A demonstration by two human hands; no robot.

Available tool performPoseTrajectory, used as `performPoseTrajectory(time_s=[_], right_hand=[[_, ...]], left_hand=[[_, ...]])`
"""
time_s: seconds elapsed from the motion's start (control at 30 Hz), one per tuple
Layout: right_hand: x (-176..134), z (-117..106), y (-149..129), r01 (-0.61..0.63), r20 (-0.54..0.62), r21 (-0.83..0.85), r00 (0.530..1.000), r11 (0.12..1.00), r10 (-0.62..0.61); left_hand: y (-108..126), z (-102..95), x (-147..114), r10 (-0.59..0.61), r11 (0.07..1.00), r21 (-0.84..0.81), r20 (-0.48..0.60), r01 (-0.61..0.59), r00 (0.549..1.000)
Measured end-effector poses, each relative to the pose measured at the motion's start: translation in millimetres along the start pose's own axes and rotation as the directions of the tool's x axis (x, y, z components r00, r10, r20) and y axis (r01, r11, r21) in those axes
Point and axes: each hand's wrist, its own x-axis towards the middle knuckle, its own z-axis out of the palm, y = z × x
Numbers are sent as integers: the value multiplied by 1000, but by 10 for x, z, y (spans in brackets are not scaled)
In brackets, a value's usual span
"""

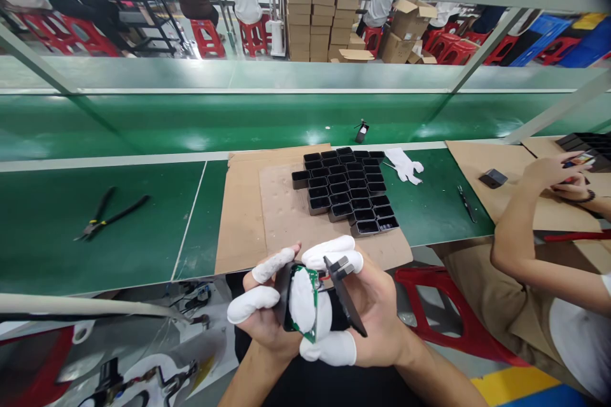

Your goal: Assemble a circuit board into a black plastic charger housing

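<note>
Low in the centre of the frame, the person's two hands are meeting over a small assembly. The left hand [265, 318], its fingertips capped in white finger cots, is curling around a black housing [282, 296] and is clamped on it, the thumb pressing against a green circuit board [312, 305] seated in the housing's open side. The right hand [367, 318], likewise wearing white cots, is closing on a flat black cover plate [346, 296], which is standing tilted on edge just beside the board; the right index finger is lying across the top of both parts.

Above the hands, at mid-frame, a cluster of empty black housings [346, 187] is sitting in rows on a sheet of cardboard [243, 216] laid over the green workbench [95, 216]. A white glove [405, 165] is lying just right of the cluster, and a small black bottle [361, 132] is standing beyond it. Pliers [109, 215] are resting at the left of the frame, well apart from the hands; a slim black tool [465, 202] is lying right of centre.

At the right edge, a co-worker's hands [558, 178] are holding a small item over another cardboard sheet. Stacked cartons [317, 25] and red stools [207, 38] are showing in the upper background.
</note>
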Motion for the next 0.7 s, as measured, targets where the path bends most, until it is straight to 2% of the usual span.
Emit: performPoseTrajectory(time_s=[0.3, 0.47, 0.7], right_hand=[[-26, -26, 5, -43, -3, 1, 999, 999, 43], [-24, -36, 10, -54, 12, 23, 998, 998, 54], [-12, -63, 11, -36, 21, 5, 999, 999, 35]], left_hand=[[-6, 34, -6, 134, 989, 48, 133, -141, 982], [-29, -2, -18, 185, 982, -3, 185, -188, 965], [-66, -62, -3, 322, 937, 28, 319, -349, 891]])
